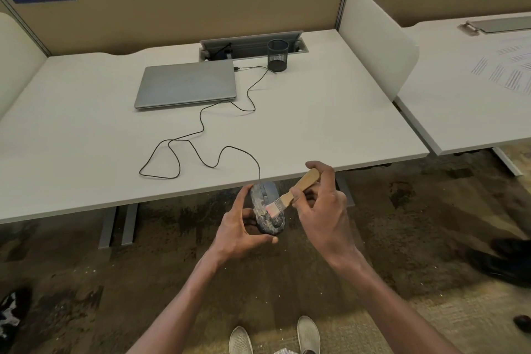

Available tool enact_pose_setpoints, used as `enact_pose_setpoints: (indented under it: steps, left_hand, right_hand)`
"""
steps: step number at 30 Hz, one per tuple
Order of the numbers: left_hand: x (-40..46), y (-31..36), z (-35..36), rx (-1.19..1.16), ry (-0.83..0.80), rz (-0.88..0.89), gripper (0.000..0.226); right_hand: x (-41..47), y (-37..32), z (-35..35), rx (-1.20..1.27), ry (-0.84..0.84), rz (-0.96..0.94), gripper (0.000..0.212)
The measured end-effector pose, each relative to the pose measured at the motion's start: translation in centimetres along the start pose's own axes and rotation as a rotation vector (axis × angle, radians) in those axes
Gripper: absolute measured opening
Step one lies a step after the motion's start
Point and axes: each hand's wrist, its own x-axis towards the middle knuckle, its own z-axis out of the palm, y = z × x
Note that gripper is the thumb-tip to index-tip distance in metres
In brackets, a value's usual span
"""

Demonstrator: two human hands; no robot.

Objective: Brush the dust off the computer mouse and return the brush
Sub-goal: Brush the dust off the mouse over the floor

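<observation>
We find the left hand (240, 227) clamped on the dusty mouse (267, 208), long axis near-to-far, right hand (323, 210) gripping the brush (296, 190), bristles touching its right flank.

Both bare forearms reach forward from the bottom of the view and converge just off the desk's (287, 129) near edge. Left hand (240, 228) cups the computer mouse (267, 210) from below, fingers curled around its side. Right hand (324, 210) pinches the brush (293, 191) handle, wrist cocked, bristles touching the mouse's dusty top.
</observation>
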Motion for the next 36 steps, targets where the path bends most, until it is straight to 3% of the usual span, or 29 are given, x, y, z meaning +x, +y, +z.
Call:
enact_pose_setpoints:
  steps: [7,24,36]
  left_hand:
    - [0.0,0.0,-0.3,0.008,0.003,0.000,0.127]
    - [-0.3,1.5,-0.9,-0.015,0.026,-0.064,0.131]
    - [-0.2,2.9,-1.6,0.027,0.073,-0.083,0.127]
  right_hand:
    - [0.1,0.4,-0.4,-0.092,0.049,-0.063,0.048]
    - [0.6,0.9,-0.6,-0.061,0.054,-0.023,0.050]
    - [-1.4,0.9,-0.9,0.019,-0.058,-0.098,0.048]
